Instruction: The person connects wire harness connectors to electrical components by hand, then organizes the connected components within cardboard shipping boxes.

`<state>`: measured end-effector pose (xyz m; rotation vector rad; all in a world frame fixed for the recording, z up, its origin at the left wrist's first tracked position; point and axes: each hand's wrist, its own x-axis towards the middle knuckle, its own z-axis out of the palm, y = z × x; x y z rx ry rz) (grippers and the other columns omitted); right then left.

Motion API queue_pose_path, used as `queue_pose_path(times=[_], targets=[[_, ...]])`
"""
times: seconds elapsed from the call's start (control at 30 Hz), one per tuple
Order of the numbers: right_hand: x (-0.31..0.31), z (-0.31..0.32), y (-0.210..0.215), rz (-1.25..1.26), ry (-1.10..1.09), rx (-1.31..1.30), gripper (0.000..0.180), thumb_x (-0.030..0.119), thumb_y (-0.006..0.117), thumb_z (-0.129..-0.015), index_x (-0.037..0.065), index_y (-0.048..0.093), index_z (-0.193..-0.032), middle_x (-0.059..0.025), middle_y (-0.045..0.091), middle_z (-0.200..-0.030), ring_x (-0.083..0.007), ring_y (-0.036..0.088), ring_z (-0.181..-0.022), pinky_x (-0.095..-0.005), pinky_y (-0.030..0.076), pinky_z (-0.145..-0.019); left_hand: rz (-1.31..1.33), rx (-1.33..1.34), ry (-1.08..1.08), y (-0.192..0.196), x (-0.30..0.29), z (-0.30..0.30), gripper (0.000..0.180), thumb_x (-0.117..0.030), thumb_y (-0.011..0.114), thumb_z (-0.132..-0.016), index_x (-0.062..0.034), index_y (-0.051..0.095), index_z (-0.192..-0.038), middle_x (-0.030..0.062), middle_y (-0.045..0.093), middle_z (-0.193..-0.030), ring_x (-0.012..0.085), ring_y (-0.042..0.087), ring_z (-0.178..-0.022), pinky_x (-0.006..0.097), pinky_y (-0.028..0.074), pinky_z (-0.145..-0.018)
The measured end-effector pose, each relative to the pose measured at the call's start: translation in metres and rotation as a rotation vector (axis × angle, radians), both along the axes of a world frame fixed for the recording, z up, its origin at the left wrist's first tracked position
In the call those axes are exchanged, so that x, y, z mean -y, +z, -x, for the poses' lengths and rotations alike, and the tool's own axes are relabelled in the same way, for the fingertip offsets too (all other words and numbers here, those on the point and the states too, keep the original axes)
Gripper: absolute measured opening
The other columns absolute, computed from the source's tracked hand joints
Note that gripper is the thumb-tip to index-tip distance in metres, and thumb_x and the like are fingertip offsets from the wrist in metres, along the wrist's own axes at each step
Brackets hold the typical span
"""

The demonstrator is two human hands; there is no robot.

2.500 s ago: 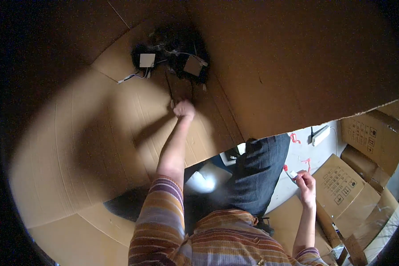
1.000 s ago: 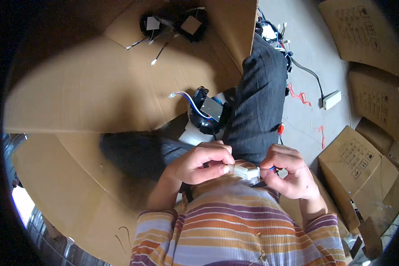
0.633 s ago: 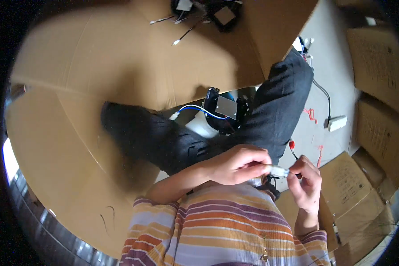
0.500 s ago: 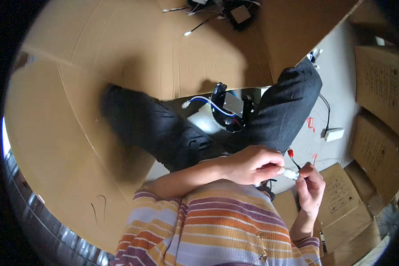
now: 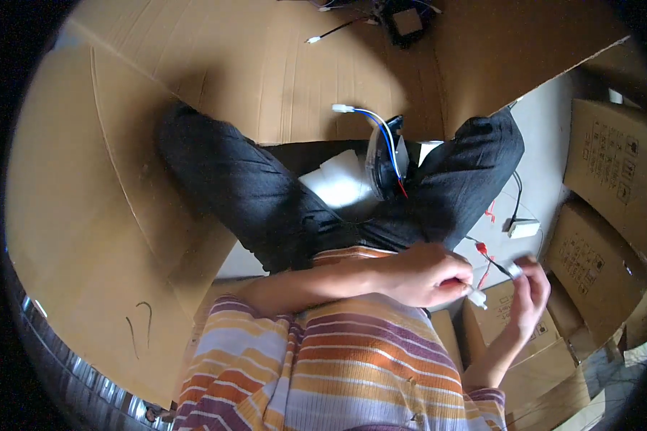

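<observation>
In front of my body, my left hand (image 5: 430, 276) pinches a white plug connector (image 5: 478, 297), whose end sticks out past the fingertips. To its right, my right hand (image 5: 529, 296), slightly blurred, has its fingers on another white connector (image 5: 513, 271) at the end of a black cable (image 5: 497, 264) with a red connector (image 5: 481, 248) further along. The two white connectors are apart. Between my thighs stands a black device (image 5: 385, 161), tilted on edge. From it, a blue and white wire pair (image 5: 385, 126) arches up to a white plug (image 5: 343, 108).
A large cardboard sheet (image 5: 259, 79) spans the far side, bearing another black device (image 5: 407, 25) with wires. More cardboard (image 5: 65, 237) lies at left. White wrapping (image 5: 341, 179) sits between my legs. A white adapter (image 5: 524, 228) lies on the floor at right, near several cartons (image 5: 611, 158).
The white connectors, together between my hands before, are now apart, my right hand having moved right. The black device has tipped on edge, its wire pair swinging up and right.
</observation>
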<state>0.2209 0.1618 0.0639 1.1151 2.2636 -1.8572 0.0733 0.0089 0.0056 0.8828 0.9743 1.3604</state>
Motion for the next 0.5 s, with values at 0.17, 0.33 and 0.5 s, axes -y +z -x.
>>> queue_pose_path(times=[0.17, 0.33, 0.5], targets=[[0.016, 0.089, -0.067, 0.137, 0.415, -0.055, 0.006, 0.003, 0.048, -0.074, -0.001, 0.051, -0.077, -0.0159, 0.047, -0.106, -0.0186, 0.047, -0.092, -0.0246, 0.037, -0.070, -0.196, -0.008, -0.029, 0.006, -0.009, -0.026, 0.008, -0.010, 0.049, -0.072, -0.0036, 0.047, -0.069, 0.0070, 0.049, -0.065, 0.0224, 0.049, -0.061, 0.033, 0.036, -0.057], [0.019, 0.112, -0.104, 0.210, 0.310, -0.046, 0.005, 0.003, 0.047, -0.077, -0.001, 0.050, -0.079, -0.0063, 0.049, -0.095, -0.0098, 0.044, -0.083, -0.0212, 0.035, -0.072, -0.186, -0.073, -0.035, 0.009, -0.019, -0.021, 0.006, -0.008, 0.049, -0.073, -0.0031, 0.047, -0.069, 0.0067, 0.048, -0.064, 0.0230, 0.048, -0.059, 0.033, 0.034, -0.055], [0.016, 0.086, -0.119, 0.282, 0.087, -0.033, 0.005, 0.003, 0.050, -0.076, -0.001, 0.051, -0.074, -0.0039, 0.049, -0.081, -0.0106, 0.045, -0.078, -0.0211, 0.035, -0.070, -0.235, 0.077, 0.039, 0.012, -0.023, -0.032, 0.009, -0.009, 0.052, -0.071, -0.0021, 0.047, -0.068, 0.0099, 0.048, -0.057, 0.0245, 0.049, -0.051, 0.033, 0.036, -0.049]])
